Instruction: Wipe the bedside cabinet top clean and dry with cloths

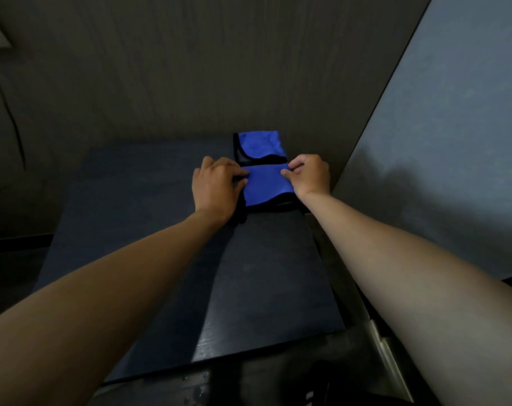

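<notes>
Two blue cloths with black edging lie on the dark cabinet top (pixel 272 276) near its far right corner. The nearer cloth (pixel 266 184) is folded, and both hands pinch it. My left hand (pixel 216 189) grips its left edge and my right hand (pixel 309 175) grips its right edge, fingers curled onto the fabric. The second blue cloth (pixel 259 145) lies just behind it against the back wall, apart from both hands.
A wood-grain wall (pixel 190 83) rises right behind the cabinet. A pale grey panel (pixel 454 142) stands close along the right side. To the left lies a dark padded surface (pixel 126 200), level with the cabinet. A metal rail (pixel 389 353) shows at the lower right.
</notes>
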Demonstrator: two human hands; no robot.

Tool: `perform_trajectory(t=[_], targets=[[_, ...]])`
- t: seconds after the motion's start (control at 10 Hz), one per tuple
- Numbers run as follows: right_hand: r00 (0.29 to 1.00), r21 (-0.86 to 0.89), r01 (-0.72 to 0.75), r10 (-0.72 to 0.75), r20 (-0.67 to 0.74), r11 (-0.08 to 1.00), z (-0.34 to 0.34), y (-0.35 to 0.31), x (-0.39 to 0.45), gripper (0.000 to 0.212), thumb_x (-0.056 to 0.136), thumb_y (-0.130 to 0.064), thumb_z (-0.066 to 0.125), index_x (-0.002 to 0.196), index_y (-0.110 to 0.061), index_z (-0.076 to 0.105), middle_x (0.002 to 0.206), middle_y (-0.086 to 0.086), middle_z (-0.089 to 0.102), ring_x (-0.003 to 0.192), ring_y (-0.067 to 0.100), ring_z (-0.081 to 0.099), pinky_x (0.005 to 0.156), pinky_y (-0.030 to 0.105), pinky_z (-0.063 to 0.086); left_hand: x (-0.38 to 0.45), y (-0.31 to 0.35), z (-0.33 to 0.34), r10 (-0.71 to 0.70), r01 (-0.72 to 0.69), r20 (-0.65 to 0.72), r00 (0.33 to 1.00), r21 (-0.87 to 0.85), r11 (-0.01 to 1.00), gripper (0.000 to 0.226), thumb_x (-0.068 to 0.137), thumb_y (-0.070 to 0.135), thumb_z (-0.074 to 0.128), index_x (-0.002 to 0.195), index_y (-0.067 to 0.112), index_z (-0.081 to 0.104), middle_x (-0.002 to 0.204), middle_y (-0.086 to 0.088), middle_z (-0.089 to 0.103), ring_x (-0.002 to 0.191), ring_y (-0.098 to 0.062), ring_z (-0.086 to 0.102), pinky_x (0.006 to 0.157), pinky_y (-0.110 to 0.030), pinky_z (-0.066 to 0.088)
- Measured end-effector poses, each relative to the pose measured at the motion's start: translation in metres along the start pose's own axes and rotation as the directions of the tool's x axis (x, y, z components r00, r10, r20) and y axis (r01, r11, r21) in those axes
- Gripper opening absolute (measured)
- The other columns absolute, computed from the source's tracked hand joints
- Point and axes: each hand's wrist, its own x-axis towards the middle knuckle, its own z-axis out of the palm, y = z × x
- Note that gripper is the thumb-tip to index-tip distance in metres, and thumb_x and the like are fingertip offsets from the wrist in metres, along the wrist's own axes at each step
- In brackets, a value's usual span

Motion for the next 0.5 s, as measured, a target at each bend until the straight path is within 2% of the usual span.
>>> perform_trajectory(t=[0.2, 0.3, 0.5], targets=[[1.0, -0.032, -0.019, 0.019, -0.002, 0.999, 0.002, -0.001, 0.002, 0.009, 0.088, -0.021, 0.074, 0.096, -0.016, 0.073, 0.096, 0.003, 0.073, 0.094, 0.017, 0.069, 0.09, 0.034, 0.056, 0.001, -0.005, 0.001, -0.043, 0.043, 0.016, 0.999, -0.011, 0.999, 0.023, 0.091, 0.04, 0.065, 0.11, 0.032, 0.075, 0.112, 0.011, 0.071, 0.104, -0.023, 0.05, 0.08, -0.034, 0.039], [1.0, -0.06, 0.019, -0.02, -0.024, 0.998, -0.008, -0.01, -0.003, 0.012, 0.089, -0.025, 0.074, 0.095, -0.015, 0.073, 0.093, 0.002, 0.072, 0.089, 0.016, 0.067, 0.081, 0.028, 0.052, 0.003, -0.004, -0.006, -0.02, 0.021, 0.048, 0.999, -0.025, 0.999, 0.024, 0.09, 0.039, 0.067, 0.112, 0.031, 0.074, 0.113, 0.01, 0.071, 0.104, -0.022, 0.05, 0.081, -0.036, 0.044], [0.985, -0.128, 0.17, -0.172, -0.004, 0.977, -0.031, -0.046, -0.018, 0.018, 0.089, -0.034, 0.072, 0.086, -0.016, 0.071, 0.086, 0.001, 0.07, 0.082, 0.018, 0.066, 0.075, 0.034, 0.056, 0.009, 0.019, -0.043, -0.014, 0.019, 0.062, 0.998, -0.094, 0.995, 0.026, 0.088, 0.036, 0.071, 0.113, 0.031, 0.074, 0.113, 0.009, 0.071, 0.107, -0.021, 0.05, 0.083, -0.036, 0.048]])
